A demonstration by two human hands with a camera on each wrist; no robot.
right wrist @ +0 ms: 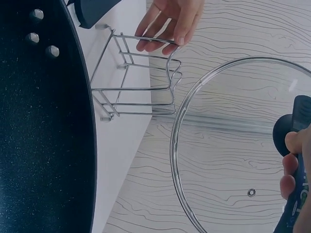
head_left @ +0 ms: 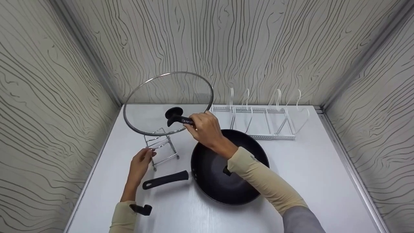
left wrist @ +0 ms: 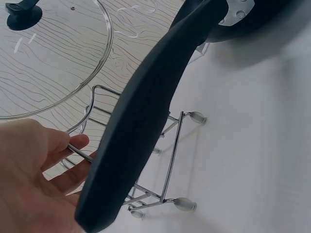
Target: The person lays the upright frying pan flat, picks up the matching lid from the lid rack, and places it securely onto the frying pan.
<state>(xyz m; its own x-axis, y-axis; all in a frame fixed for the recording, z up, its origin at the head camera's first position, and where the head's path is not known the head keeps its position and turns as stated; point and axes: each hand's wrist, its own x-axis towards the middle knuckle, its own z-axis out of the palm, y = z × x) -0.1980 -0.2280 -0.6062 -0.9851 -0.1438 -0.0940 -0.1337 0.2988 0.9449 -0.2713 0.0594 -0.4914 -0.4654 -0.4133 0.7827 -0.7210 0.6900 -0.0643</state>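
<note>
My right hand [head_left: 207, 129] grips the black handle [head_left: 181, 119] of a round glass lid [head_left: 155, 100] with a metal rim. The lid is held up and tilted, above and behind a small chrome wire rack [left wrist: 171, 160]. My left hand [head_left: 139, 165] pinches the rack's upper wire between thumb and fingers. In the right wrist view the lid's rim [right wrist: 177, 127] is close beside the rack's curved wires. A black frying pan [head_left: 210, 181] lies under my right forearm, its handle [head_left: 166, 179] pointing left, just in front of the rack.
A white wire rack [head_left: 275, 137] with upright hooked dividers stands at the back right, behind the pan. The white table [head_left: 310, 181] is enclosed by wood-patterned walls [head_left: 258, 48] at the back and both sides.
</note>
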